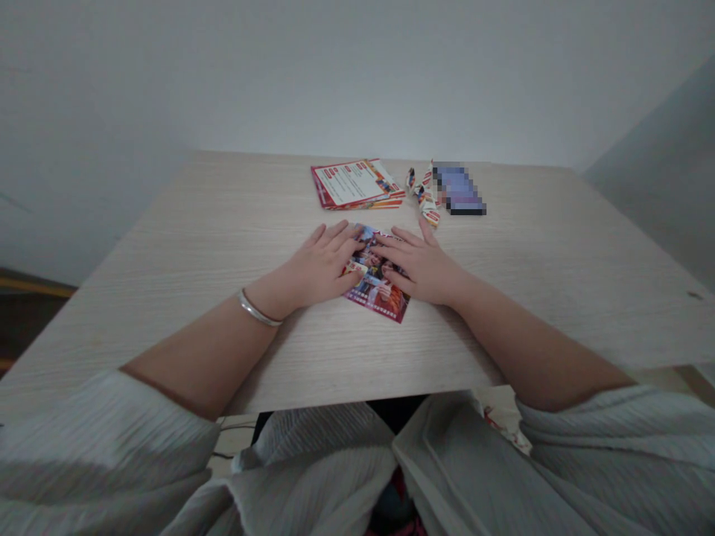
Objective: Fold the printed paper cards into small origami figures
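Note:
A colourful printed leaflet (377, 292) lies flat and slightly turned on the table in front of me. My left hand (328, 262) rests on its left side, palm down, fingers apart. Over its right side lies my right hand (421, 262), also flat with the fingers spread. Parts of the leaflet's left and right edges are hidden beneath the hands. A silver bangle (258, 310) circles my left wrist. Just past my right fingertips is a folded, twisted strip of printed paper (427, 202).
A fanned stack of printed leaflets (357, 184) lies toward the back of the pale wooden table (223, 223). Right of the twisted paper is a dark, pixelated flat object (462, 190), its details blurred out. Behind the table stands a plain wall (357, 74).

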{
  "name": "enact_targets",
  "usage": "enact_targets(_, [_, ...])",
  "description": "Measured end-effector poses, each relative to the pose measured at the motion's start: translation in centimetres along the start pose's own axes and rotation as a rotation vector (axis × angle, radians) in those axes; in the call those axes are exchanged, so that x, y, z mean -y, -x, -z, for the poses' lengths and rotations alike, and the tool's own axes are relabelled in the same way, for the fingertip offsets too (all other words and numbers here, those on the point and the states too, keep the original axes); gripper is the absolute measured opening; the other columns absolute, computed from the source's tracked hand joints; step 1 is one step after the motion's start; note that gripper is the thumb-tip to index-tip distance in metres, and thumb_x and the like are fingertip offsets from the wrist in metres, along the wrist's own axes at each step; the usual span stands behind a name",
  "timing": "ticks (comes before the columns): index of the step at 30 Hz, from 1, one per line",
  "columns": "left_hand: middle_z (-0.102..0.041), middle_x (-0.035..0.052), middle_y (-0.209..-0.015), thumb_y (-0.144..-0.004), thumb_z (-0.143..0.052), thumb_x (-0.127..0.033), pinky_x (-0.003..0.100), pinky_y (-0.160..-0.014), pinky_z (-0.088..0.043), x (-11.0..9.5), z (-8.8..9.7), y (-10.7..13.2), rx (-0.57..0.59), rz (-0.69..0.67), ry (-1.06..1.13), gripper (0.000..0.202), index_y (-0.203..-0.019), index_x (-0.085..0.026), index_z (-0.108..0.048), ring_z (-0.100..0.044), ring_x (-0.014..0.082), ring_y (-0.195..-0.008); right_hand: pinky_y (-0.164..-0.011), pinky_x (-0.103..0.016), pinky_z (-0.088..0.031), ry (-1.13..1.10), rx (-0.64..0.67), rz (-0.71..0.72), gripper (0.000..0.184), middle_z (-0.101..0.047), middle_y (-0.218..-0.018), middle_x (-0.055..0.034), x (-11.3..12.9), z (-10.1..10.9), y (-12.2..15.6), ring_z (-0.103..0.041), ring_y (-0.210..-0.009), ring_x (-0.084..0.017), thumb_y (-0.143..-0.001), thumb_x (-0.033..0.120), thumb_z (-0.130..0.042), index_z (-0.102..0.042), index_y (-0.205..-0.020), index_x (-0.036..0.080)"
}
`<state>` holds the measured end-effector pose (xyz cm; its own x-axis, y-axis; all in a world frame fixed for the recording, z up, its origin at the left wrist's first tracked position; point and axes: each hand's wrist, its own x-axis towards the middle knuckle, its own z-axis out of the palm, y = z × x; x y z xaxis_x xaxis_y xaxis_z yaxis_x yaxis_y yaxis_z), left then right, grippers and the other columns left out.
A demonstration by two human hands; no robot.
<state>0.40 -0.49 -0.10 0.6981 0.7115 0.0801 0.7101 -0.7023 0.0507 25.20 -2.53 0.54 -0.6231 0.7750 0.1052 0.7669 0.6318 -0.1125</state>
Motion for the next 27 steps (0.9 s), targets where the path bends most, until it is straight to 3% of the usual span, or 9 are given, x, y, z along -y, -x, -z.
enact_targets(4, [-0.039, 0.026, -0.169, -0.109, -0.033, -0.039, 0.067, -0.13, -0.019, -0.2, 0.0, -0.5, 0.043, 0.085, 0.028, 0.068, -0.165, 0.001, -0.031, -0.026, 0.0415, -0.163, -0.131, -0.074, -0.008, -0.009, 0.066, -0.016, 0.059, -0.039, -0.174, -0.011, 0.2, -0.3, -0.2, -0.031, -0.162, -0.039, -0.108, 0.041, -0.042, -0.047, -0.163, 0.021])
enact_targets(10, [-0.044, 0.0156, -0.17, -0.11, -0.029, -0.039, 0.07, -0.129, -0.018, 0.2, -0.1, -0.3, 0.013, 0.139, 0.025, 0.061, -0.166, -0.016, -0.04, -0.033, 0.0397, -0.16, -0.131, -0.073, -0.006, -0.018, 0.073, -0.129, 0.071, -0.033, -0.175, -0.0147, -0.8, -1.0, 0.1, -0.026, -0.164, -0.04, -0.108, 0.054, -0.035, -0.035, -0.169, 0.017])
enact_targets(13, [-0.043, 0.0134, -0.171, -0.111, -0.025, -0.038, 0.074, -0.127, -0.019, 0.6, -0.2, 0.2, 0.005, 0.165, -0.017, 0.06, -0.167, -0.021, -0.039, -0.033, 0.0417, -0.16, -0.132, -0.072, -0.008, -0.025, 0.084, -0.159, 0.07, -0.031, -0.176, -0.0155, -1.6, -1.1, 0.3, -0.024, -0.165, -0.039, -0.108, 0.047, -0.034, -0.032, -0.17, 0.014])
enact_targets(17, [-0.042, 0.0168, -0.171, -0.111, -0.03, -0.036, 0.075, -0.123, -0.028, 1.3, 0.4, 0.8, -0.047, 0.206, -0.085, 0.058, -0.165, -0.021, -0.044, -0.035, 0.0442, -0.158, -0.133, -0.067, -0.019, -0.015, 0.067, -0.147, 0.066, -0.036, -0.174, -0.0165, -2.7, -0.7, 0.5, -0.028, -0.164, -0.038, -0.107, 0.039, -0.035, -0.039, -0.166, 0.009])
enact_targets(19, [-0.042, 0.0161, -0.171, -0.11, -0.034, -0.034, 0.068, -0.123, -0.034, 1.6, 1.0, 0.7, -0.079, 0.079, -0.102, 0.054, -0.159, -0.021, -0.054, -0.04, 0.0419, -0.156, -0.133, -0.064, -0.024, -0.007, 0.03, -0.112, 0.064, -0.044, -0.17, -0.0187, -3.1, -0.5, 0.6, -0.034, -0.161, -0.038, -0.107, 0.04, -0.036, -0.046, -0.162, 0.006])
enact_targets(22, [-0.064, 0.0109, -0.154, -0.111, -0.034, -0.031, 0.049, -0.125, -0.038, 1.9, 1.8, 0.3, -0.056, -0.192, -0.036, 0.048, -0.143, -0.022, -0.069, -0.056, 0.0286, -0.144, -0.132, -0.063, -0.028, 0.01, -0.025, -0.109, 0.063, -0.051, -0.164, -0.0228, -3.4, -0.4, 0.6, -0.039, -0.158, -0.039, -0.106, 0.038, -0.04, -0.052, -0.156, 0.002])
enact_targets(24, [-0.068, 0.0101, -0.148, -0.11, -0.045, -0.044, 0.045, -0.124, -0.039, 2.0, 2.0, 0.2, -0.032, -0.245, -0.001, 0.047, -0.145, -0.024, -0.068, -0.06, 0.027, -0.14, -0.132, -0.063, -0.03, 0.009, -0.046, -0.128, 0.063, -0.049, -0.164, -0.0245, -3.4, -0.3, 0.7, -0.039, -0.158, -0.039, -0.103, 0.035, -0.044, -0.051, -0.156, 0.0])
enact_targets(27, [-0.063, 0.0136, -0.154, -0.099, -0.062, -0.064, 0.047, -0.123, -0.039, 2.1, 1.8, 0.1, -0.002, -0.253, 0.012, 0.067, -0.154, -0.025, -0.06, -0.059, 0.0304, -0.141, -0.132, -0.061, -0.03, -0.004, -0.101, -0.106, 0.066, -0.043, -0.169, -0.0221, -3.3, 0.2, 0.8, -0.035, -0.161, -0.037, -0.099, 0.027, -0.05, -0.046, -0.16, 0.002])
